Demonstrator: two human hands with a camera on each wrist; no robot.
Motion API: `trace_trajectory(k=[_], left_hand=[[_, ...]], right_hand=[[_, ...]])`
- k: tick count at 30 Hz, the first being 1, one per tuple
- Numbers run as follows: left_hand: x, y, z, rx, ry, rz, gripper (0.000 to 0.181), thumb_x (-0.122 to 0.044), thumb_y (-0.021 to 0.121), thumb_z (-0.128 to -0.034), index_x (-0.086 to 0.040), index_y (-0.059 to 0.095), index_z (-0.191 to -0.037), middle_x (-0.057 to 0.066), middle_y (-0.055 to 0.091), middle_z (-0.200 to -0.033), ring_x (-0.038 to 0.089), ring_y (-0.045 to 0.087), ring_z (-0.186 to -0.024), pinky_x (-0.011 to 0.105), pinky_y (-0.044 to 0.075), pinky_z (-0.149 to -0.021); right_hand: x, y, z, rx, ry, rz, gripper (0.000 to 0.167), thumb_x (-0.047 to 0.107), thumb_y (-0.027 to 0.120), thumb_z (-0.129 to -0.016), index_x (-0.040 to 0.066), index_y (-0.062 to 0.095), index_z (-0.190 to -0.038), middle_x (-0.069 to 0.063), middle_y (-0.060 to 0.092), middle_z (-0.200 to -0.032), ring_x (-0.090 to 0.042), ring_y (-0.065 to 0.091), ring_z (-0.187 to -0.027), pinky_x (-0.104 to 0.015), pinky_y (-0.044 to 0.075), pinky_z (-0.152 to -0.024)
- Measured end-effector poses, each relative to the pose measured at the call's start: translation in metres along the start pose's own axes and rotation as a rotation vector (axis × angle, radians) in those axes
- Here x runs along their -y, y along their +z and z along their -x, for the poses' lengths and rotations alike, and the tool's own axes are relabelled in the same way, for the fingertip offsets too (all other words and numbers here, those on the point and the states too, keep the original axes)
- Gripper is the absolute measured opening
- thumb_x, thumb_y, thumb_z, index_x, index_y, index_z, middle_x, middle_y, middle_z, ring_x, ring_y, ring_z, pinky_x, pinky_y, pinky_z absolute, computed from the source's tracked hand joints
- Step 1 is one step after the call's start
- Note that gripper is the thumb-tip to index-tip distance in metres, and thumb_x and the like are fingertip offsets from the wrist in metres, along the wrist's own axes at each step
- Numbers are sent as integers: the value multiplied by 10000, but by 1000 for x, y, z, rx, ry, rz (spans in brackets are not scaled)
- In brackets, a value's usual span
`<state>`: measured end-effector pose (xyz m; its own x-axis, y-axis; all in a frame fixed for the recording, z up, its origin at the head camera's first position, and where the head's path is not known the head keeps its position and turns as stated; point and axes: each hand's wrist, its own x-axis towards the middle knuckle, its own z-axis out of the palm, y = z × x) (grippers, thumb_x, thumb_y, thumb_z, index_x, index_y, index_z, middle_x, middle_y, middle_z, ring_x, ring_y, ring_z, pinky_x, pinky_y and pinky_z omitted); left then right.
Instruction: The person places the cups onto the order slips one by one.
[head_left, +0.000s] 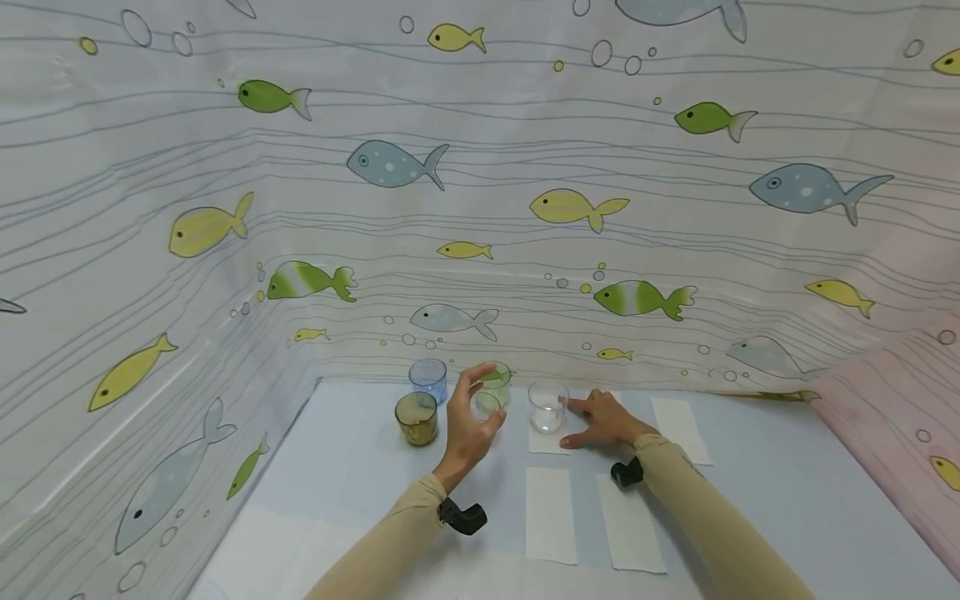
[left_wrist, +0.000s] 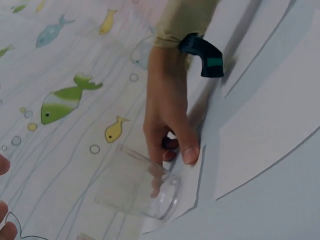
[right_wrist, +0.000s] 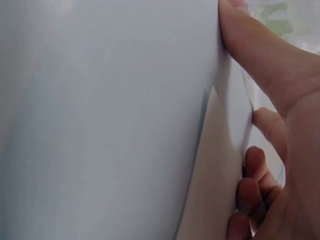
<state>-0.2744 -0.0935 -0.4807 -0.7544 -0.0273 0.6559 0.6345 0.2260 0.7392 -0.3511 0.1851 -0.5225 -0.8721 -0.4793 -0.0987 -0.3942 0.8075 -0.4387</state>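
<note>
A clear glass (head_left: 548, 408) stands upright on a white paper strip (head_left: 546, 444). At its right side, my right hand (head_left: 603, 419) rests low; its index finger reaches the glass and its thumb lies by the strip's near edge. In the left wrist view the index finger shows through the clear glass (left_wrist: 132, 185). My left hand (head_left: 468, 421) curves its fingers and thumb, spread wide, around a glass rim (head_left: 487, 403); whether they touch it I cannot tell. A green-tinted glass (head_left: 498, 385) is just behind. The right wrist view shows thumb (right_wrist: 265, 55) and curled fingers beside paper (right_wrist: 212, 175).
Left of my left hand stand a blue glass (head_left: 427, 380) and an amber glass (head_left: 417, 418). More paper strips (head_left: 551, 515) (head_left: 630, 523) lie nearer, another paper strip (head_left: 681, 429) at the right. A fish-patterned curtain (head_left: 480, 283) rises behind the table (head_left: 337, 467).
</note>
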Motion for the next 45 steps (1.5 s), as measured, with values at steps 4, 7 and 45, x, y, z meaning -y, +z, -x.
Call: trace_trajectory(k=[4, 7, 45], left_hand=[[6, -3, 3, -32, -1, -37, 670, 100, 683, -710, 43, 588, -1371, 231, 649, -1383, 378, 570, -1381, 674, 423, -1165], [9, -3, 7, -32, -26, -97, 687, 52, 712, -703, 37, 583, -1378, 192, 649, -1381, 362, 562, -1385, 638, 409, -1189], [51, -19, 38, 48, -219, -159, 834, -62, 882, -837, 125, 412, -1500, 283, 624, -1412, 425, 591, -1370, 575, 436, -1197]], right_hand=[[-4, 1, 0, -4, -20, 16, 934, 553, 884, -804, 94, 549, -1546, -93, 474, -983, -225, 392, -908, -298, 319, -717], [-6, 1, 2, -4, -13, 19, 947, 570, 880, -801, 86, 548, -1544, -85, 470, -989, -221, 393, -913, -296, 324, -722], [-6, -11, 16, 29, -44, -49, 873, 490, 800, -928, 120, 427, -1625, -98, 605, -1165, -205, 482, -995, -364, 469, -843]])
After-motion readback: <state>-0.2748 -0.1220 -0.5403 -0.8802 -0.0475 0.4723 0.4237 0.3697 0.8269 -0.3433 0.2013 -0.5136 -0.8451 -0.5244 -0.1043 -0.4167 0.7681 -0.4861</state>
